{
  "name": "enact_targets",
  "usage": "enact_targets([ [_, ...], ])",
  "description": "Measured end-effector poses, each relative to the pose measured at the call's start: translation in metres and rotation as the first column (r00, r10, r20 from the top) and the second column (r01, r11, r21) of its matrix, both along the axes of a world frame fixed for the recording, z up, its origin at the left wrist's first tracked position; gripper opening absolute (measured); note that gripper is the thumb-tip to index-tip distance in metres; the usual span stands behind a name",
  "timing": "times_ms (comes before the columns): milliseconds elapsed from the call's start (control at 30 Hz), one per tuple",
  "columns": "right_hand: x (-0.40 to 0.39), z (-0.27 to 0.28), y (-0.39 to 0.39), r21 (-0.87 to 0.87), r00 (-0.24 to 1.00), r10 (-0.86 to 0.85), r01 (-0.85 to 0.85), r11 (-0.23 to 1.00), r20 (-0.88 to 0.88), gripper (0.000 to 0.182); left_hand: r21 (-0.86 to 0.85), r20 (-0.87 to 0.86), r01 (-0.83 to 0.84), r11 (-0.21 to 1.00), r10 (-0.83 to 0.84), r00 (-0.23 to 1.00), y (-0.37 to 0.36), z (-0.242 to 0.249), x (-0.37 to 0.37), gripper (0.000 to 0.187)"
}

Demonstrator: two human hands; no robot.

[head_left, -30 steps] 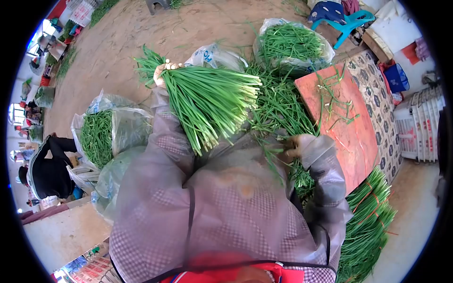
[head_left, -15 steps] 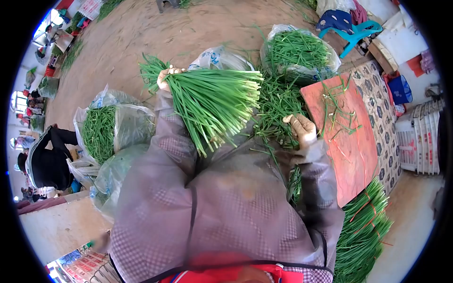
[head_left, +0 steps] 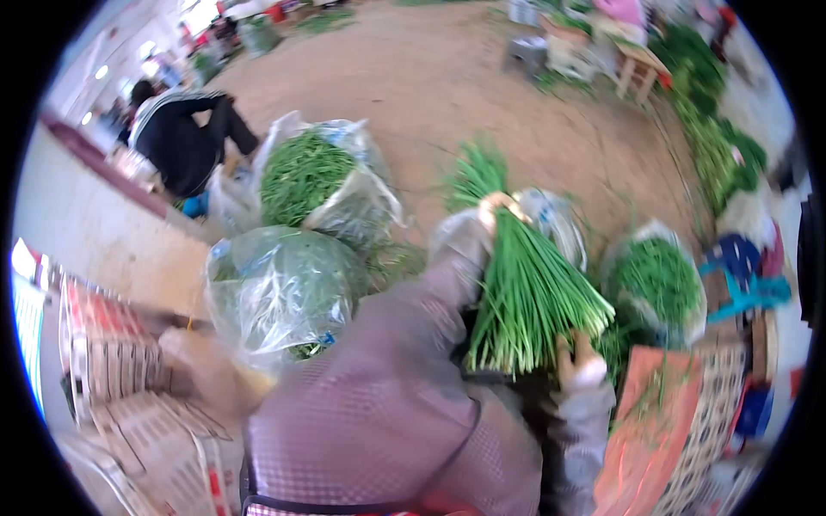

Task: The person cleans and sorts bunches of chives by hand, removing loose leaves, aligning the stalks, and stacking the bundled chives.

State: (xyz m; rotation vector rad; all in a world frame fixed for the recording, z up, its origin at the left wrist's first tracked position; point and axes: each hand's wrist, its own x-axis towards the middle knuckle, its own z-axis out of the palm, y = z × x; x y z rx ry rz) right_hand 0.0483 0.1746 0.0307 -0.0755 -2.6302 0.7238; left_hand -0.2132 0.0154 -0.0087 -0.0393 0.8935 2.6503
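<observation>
My left hand [head_left: 501,209] is wrapped round a large bunch of garlic chives [head_left: 533,284], gripping it near the thin leafy tips. The stalks fan out toward me, pale cut ends lowest. At the right corner of those ends is my right hand [head_left: 581,363], thumb and fingers bent against a few stalks; the fingertips are blurred. Loose green trimmings [head_left: 615,340] lie just beyond that hand. A reddish board [head_left: 641,430] with stray leaves on it is to the right.
Clear plastic bags of greens stand at the left [head_left: 288,288], behind it [head_left: 310,176] and at the right [head_left: 658,279]. A seated person [head_left: 185,138] is at the upper left. Plastic crates [head_left: 159,439] fill the lower left. A turquoise stool [head_left: 748,292] is at the right.
My view has turned left, bringing the crates into sight. The chive bunch now points its cut ends downward, and my right hand has come from the trimmings to those ends.
</observation>
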Motion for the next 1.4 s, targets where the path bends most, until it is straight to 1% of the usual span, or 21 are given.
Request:
enact_targets([
  [33, -0.002, 0.002, -0.001, -0.025, 1.000, 0.011, -0.011, 1.000, 0.010, 0.020, 0.300, 0.140, 0.203, 0.932, -0.253, 0.957, -0.001, -0.006, -0.012, 0.011],
  [67, -0.004, 0.002, -0.001, -0.049, 1.000, 0.013, -0.012, 0.999, 0.025, 0.019, 0.369, 0.113, 0.137, 0.920, -0.190, 0.975, 0.006, -0.013, -0.014, 0.008],
  [200, -0.006, -0.002, 0.006, -0.094, 0.975, 0.129, -0.114, 0.989, 0.179, 0.012, 0.393, 0.239, 0.206, 0.896, -0.316, 0.918, 0.004, -0.003, -0.016, 0.010],
  [300, -0.006, -0.015, 0.013, -0.248, 0.973, 0.213, -0.186, 0.951, 0.086, 0.015, 0.409, 0.102, 0.312, 0.858, -0.383, 0.918, 0.004, -0.014, -0.024, 0.007],
  [367, -0.004, -0.016, 0.014, -0.702, 0.937, 0.293, -0.079, 0.707, 0.190, 0.022, 0.403, 0.122, 0.299, 0.865, -0.375, 0.919, 0.002, -0.004, -0.020, 0.010],
  [400, -0.001, -0.021, 0.016, -0.703, 0.933, 0.307, -0.092, 0.705, 0.186, 0.022, 0.384, 0.174, 0.264, 0.885, -0.350, 0.921, 0.003, 0.000, -0.019, 0.015],
  [467, -0.002, -0.029, 0.018, -0.903, 0.942, 0.266, 0.078, 0.423, 0.206, 0.026, 0.386, 0.173, 0.249, 0.888, -0.335, 0.926, 0.002, 0.006, -0.016, 0.009],
  [500, -0.002, -0.017, 0.016, -0.897, 0.917, 0.277, 0.156, 0.413, 0.287, 0.025, 0.368, 0.165, 0.242, 0.898, -0.319, 0.933, 0.002, 0.004, -0.017, 0.009],
  [633, 0.006, -0.032, 0.032, -0.892, 0.908, 0.369, 0.011, 0.451, 0.198, 0.026, 0.355, 0.120, 0.256, 0.899, -0.316, 0.941, 0.007, 0.001, -0.015, 0.011],
  [733, 0.019, -0.037, 0.038, -0.824, 0.938, 0.250, 0.060, 0.564, 0.240, 0.033, 0.265, 0.159, 0.264, 0.927, -0.312, 0.936, 0.014, -0.001, -0.009, 0.011],
  [800, 0.036, -0.048, 0.045, -0.844, 0.974, 0.165, 0.046, 0.535, 0.157, 0.034, 0.237, 0.154, 0.227, 0.945, -0.267, 0.951, 0.018, -0.001, -0.003, 0.010],
  [867, 0.063, -0.059, 0.080, -0.827, 0.898, 0.204, 0.243, 0.506, 0.389, 0.031, 0.335, 0.144, 0.248, 0.909, -0.309, 0.940, 0.007, 0.011, -0.006, 0.010],
  [900, 0.073, -0.023, 0.059, -0.854, 0.916, 0.151, 0.273, 0.442, 0.371, 0.022, 0.323, 0.083, 0.259, 0.910, -0.300, 0.950, 0.000, 0.021, -0.008, 0.011],
  [933, 0.090, -0.034, 0.066, -0.392, 0.978, 0.150, -0.083, 0.916, 0.144, 0.022, 0.326, 0.076, 0.255, 0.910, -0.294, 0.953, -0.005, 0.039, -0.004, 0.012],
  [967, 0.109, -0.039, 0.076, -0.354, 0.970, 0.117, -0.035, 0.935, 0.215, 0.022, 0.318, 0.090, 0.260, 0.912, -0.302, 0.949, -0.008, 0.047, -0.004, 0.009],
  [1033, 0.121, -0.018, 0.061, -0.400, 0.917, 0.079, 0.092, 0.912, 0.391, 0.022, 0.313, 0.100, 0.273, 0.910, -0.318, 0.943, -0.006, 0.059, -0.001, 0.006],
  [1133, 0.130, 0.005, 0.058, -0.395, 0.882, 0.077, 0.129, 0.910, 0.466, 0.022, 0.328, 0.007, 0.338, 0.882, -0.360, 0.933, 0.010, 0.080, 0.013, 0.010],
  [1200, 0.126, 0.033, 0.072, -0.392, 0.904, 0.073, 0.108, 0.914, 0.420, 0.023, 0.203, -0.105, 0.500, 0.842, -0.489, 0.866, 0.025, 0.095, 0.025, 0.009],
  [1267, 0.110, 0.067, 0.091, -0.399, 0.943, 0.065, 0.075, 0.914, 0.326, 0.023, 0.196, -0.046, 0.538, 0.820, -0.540, 0.840, 0.041, 0.123, 0.053, 0.011],
  [1333, 0.082, 0.094, 0.108, -0.424, 0.972, 0.098, 0.001, 0.906, 0.214, 0.023, -0.117, -0.227, 0.501, 0.857, -0.514, 0.827, 0.051, 0.152, 0.088, 0.007],
  [1400, 0.045, 0.107, 0.114, -0.480, 0.968, 0.185, -0.082, 0.873, 0.172, 0.023, -0.170, -0.304, 0.615, 0.770, -0.634, 0.711, 0.071, 0.152, 0.110, 0.006],
])
